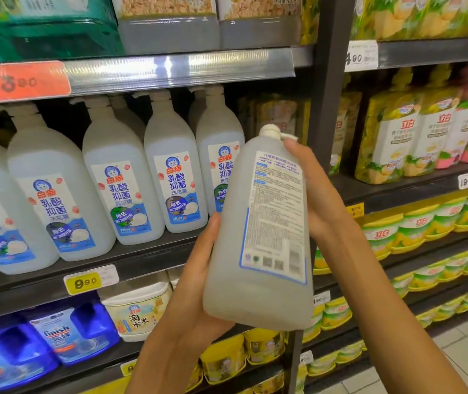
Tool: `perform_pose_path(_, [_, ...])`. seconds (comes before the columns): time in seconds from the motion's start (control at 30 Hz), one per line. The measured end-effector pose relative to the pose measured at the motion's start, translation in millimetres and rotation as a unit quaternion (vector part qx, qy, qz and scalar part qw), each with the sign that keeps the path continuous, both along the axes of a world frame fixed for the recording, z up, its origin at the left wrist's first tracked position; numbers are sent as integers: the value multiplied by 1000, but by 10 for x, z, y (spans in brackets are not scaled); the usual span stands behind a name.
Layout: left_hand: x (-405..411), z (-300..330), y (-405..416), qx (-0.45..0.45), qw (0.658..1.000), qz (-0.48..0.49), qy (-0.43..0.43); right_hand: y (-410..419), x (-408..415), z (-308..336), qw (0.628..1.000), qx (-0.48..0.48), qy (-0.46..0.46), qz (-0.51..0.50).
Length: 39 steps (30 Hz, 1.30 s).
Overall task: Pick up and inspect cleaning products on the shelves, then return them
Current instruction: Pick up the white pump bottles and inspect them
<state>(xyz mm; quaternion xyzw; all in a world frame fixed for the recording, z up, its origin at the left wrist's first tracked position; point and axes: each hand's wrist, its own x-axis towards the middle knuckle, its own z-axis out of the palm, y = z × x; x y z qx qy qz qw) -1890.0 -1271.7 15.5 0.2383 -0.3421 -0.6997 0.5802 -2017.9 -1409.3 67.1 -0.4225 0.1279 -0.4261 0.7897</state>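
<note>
Bottle [258, 237] | clear liquid | held by both hands, back label facing

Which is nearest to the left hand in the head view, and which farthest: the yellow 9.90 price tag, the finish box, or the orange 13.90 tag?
From the left hand:
1. Yellow 9.90 price tag, just left on the shelf edge.
2. Finish box, lower left.
3. Orange 13.90 tag, far upper left.

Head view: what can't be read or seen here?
- Held bottle: front label faces away; fine print on the back label is too small.
- Left hand: fingers hidden behind the bottle.
- Orange price tag: blurred.
- Top-shelf jugs: cut off by the frame's top edge.
</note>
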Motion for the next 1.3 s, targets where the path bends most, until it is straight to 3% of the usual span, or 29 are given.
perform_pose_path(0.13, [-23,160,92,-13,995,-90,52,64,18,-22,998,22,57,24])
perform_pose_path(0.3, [-47,234,103,-27,987,-144,70,96,64,-43,993,20,109,-39])
perform_pose_path(0.4, [-81,151,106,-16,992,-124,29,80,41,28,997,16,77,-18])
perform_pose_path(0.53, [-100,118,56,-3,990,-121,78,104,20,128,998,3,34,50])
perform_pose_path(0.63, [-73,62,-24,2,999,10,-44,62,18,146,983,-124,131,-34])
perform_pose_path(0.7, [-86,43,-71,-3,981,101,-168,79,43,100,953,-200,198,-112])
perform_pose_path(0.83, [-122,-49,-192,-35,924,206,-321,153,119,-65,951,-196,177,-162])
perform_pose_path(0.9, [-104,-73,-232,-33,928,214,-305,151,125,-83,960,-175,145,-167])
perform_pose_path(1.03, [-50,-137,-312,-2,965,193,-177,84,70,-144,985,-121,67,-102])
perform_pose_path(1.13, [-48,-199,-337,50,983,121,-132,67,48,-227,995,-84,10,-55])
perform_pose_path(1.2, [-39,-218,-344,44,985,97,-135,75,56,-232,995,-89,8,-49])
perform_pose_path(1.3, [-34,-216,-390,13,975,134,-176,50,37,-137,990,-120,49,-54])
